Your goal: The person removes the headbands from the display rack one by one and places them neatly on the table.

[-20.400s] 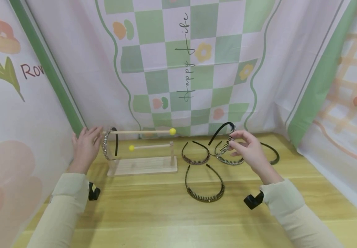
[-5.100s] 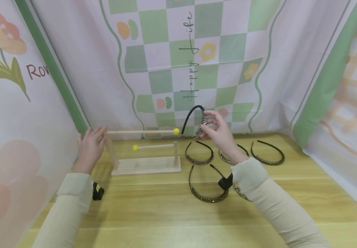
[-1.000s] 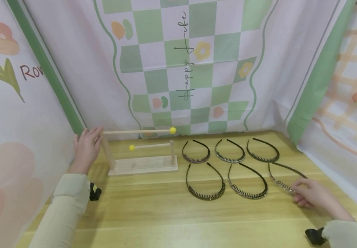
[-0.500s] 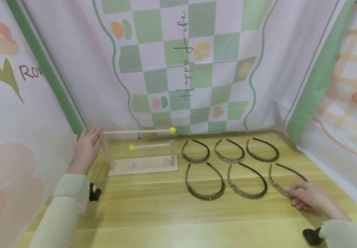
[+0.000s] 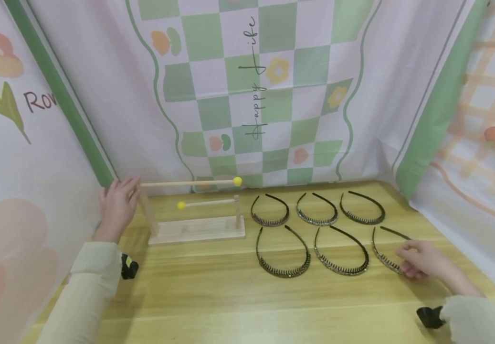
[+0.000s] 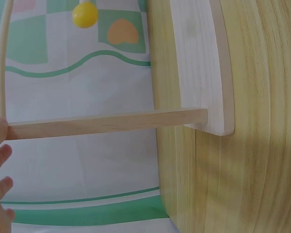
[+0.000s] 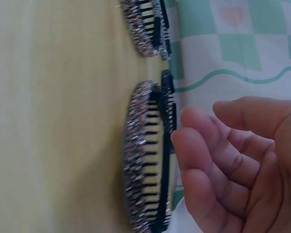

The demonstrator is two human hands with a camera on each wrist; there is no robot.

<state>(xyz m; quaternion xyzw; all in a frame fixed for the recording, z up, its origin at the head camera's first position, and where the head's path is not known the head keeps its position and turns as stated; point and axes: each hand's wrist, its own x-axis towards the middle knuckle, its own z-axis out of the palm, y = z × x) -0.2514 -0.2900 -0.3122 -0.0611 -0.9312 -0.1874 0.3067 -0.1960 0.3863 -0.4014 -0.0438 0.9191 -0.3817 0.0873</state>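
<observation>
My left hand (image 5: 118, 208) rests at the top of the tall post of a pale wooden stand (image 5: 197, 230). In the left wrist view a fingertip touches the end of the post (image 6: 106, 123), the other fingers spread below it. The stand's upper rod (image 5: 187, 183) and lower rod (image 5: 208, 203) have yellow ball ends and carry nothing. My right hand (image 5: 427, 265), fingers loosely bent, hovers over the front-right toothed headband (image 5: 384, 260), partly hiding it. In the right wrist view this glittery headband (image 7: 136, 160) lies on the table, with nothing between my fingers.
More black toothed headbands lie right of the stand in two rows, among them a front-left headband (image 5: 283, 272), a front-middle headband (image 5: 346, 271) and a back-right headband (image 5: 365, 220). Curtains (image 5: 273, 119) enclose the wooden table (image 5: 213, 306) at the back and sides.
Earlier a headband hung on the upper rod and my right hand held another; now all lie on the table. In the last second my right hand has let go of the front-right headband and lifted slightly.
</observation>
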